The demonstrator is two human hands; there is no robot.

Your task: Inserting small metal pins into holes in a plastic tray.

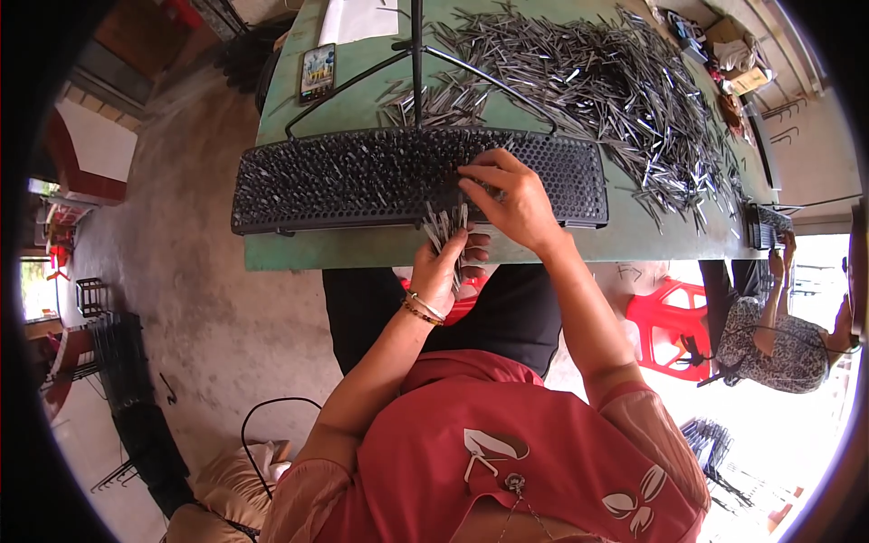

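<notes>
Behind the rack (579,181), a phone (318,72) lies left of heaped strips (602,86).

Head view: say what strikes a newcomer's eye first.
First comes the heap of dark strips, sprawling over the far right of the green table. Next is the black rack at the near edge, the right hand over it and the left hand in front, gripping a bunch of strips.
</notes>
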